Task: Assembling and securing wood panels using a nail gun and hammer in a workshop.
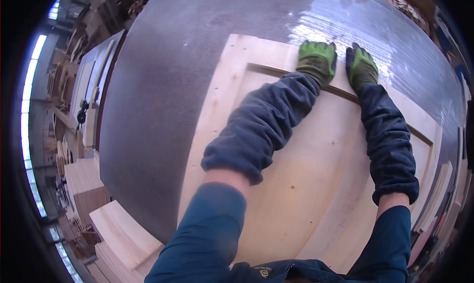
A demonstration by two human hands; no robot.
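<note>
A large pale wooden panel (306, 174) with a raised frame lies flat on a dark metal worktable (163, 115). Both my arms reach across it in dark blue sleeve covers. My left hand (317, 61), in a green and grey glove, presses palm-down on the panel's far frame board (256, 51). My right hand (361, 67), in the same kind of glove, rests flat just beside it on the same far edge. Neither hand holds anything; the fingers lie extended over the wood. A dark groove runs along the inner side of the frame under both wrists.
Stacks of pale wooden boards (118, 233) stand at the lower left beside the table. More boards and timber pieces (84, 85) sit along the left wall near bright windows. Wood scraps (410, 9) pile up at the far right; board edges (439, 194) line the right side.
</note>
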